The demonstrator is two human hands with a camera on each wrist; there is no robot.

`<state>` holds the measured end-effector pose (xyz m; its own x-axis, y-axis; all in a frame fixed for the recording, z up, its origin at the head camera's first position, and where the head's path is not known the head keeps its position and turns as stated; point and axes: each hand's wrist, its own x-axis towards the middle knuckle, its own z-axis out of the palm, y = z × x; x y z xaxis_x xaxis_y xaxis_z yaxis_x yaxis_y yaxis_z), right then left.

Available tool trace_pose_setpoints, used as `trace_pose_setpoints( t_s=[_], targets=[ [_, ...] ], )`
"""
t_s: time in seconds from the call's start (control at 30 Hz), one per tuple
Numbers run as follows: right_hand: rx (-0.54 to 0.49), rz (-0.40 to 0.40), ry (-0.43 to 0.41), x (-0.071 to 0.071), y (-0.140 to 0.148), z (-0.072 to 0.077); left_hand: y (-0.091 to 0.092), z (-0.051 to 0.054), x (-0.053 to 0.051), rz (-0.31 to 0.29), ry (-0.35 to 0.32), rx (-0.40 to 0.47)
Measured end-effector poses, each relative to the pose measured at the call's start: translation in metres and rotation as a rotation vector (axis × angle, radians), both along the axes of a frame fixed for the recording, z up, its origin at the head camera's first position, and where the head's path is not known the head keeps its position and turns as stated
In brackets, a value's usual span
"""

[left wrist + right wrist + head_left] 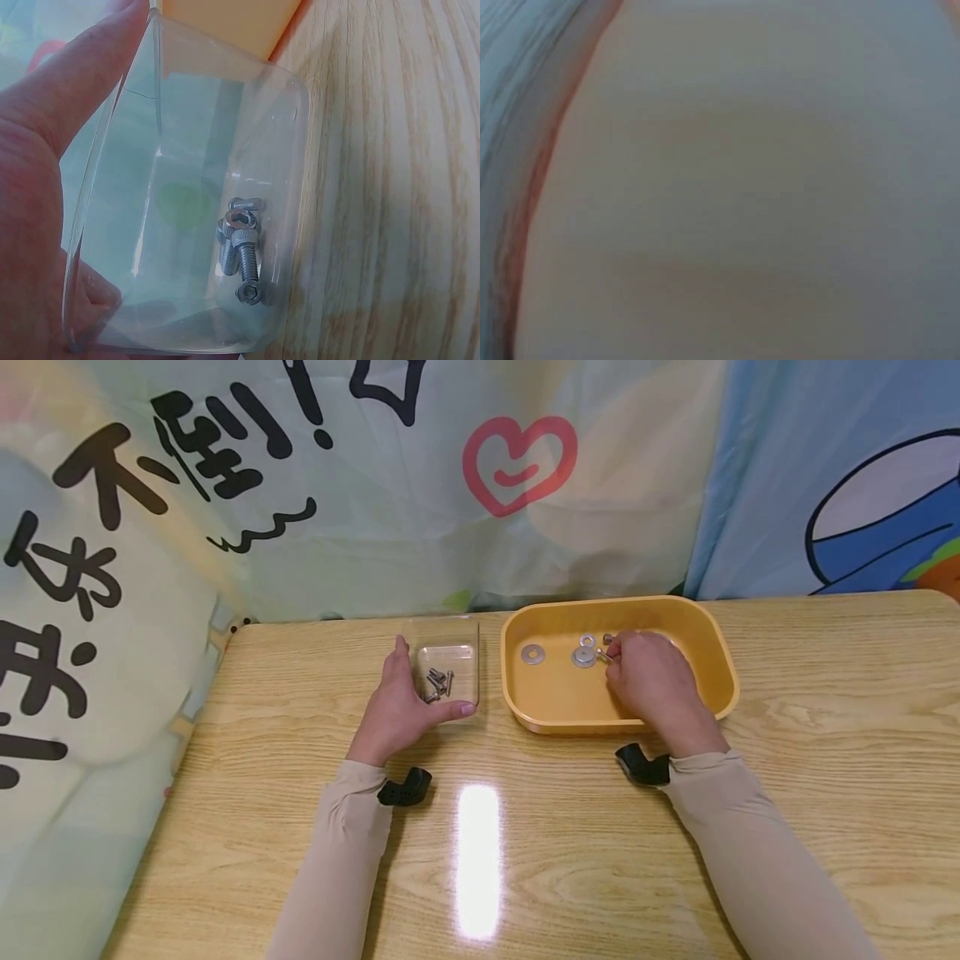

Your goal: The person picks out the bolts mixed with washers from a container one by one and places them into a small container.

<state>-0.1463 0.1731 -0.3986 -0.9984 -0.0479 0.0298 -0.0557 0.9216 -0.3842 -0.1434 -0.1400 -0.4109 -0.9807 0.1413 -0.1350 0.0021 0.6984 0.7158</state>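
Note:
A clear plastic box (pixel 467 635) stands on the table, with several silver socket-head screws (pixel 437 683) in it. My left hand (pixel 397 706) holds this box at its near left corner, thumb along the front and fingers along the left side. The same screws (pixel 244 244) lie in a small heap in the left wrist view. My right hand (pixel 654 677) reaches into a yellow tray (pixel 555 702) and pinches a small screw (pixel 603 655) at its fingertips. Several flat washers (pixel 532 653) lie in the tray left of that hand. Another screw (pixel 608 638) lies close to the fingers.
Box and tray stand side by side near the back edge of the wooden table (pixel 570 843), a narrow gap between them. A printed curtain (pixel 420 543) hangs behind. A blurred pale surface fills most of the right wrist view.

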Motion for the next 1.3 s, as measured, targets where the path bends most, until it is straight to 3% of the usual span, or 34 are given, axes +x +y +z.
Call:
trace_pose_setpoints(
  t_s=[0.5,1.03,1.3],
  targets=[
    [-0.046,0.001,0.086,0.002,0.000,0.003,0.001,0.000,0.000,0.003,0.004,0.007],
    [-0.080,-0.034,0.080,0.004,-0.006,0.009,0.000,-0.001,-0.001,-0.002,0.009,0.002],
    [-0.086,-0.013,0.127,0.006,-0.009,0.011,0.000,0.000,-0.001,0.000,0.003,0.013]
  ],
)
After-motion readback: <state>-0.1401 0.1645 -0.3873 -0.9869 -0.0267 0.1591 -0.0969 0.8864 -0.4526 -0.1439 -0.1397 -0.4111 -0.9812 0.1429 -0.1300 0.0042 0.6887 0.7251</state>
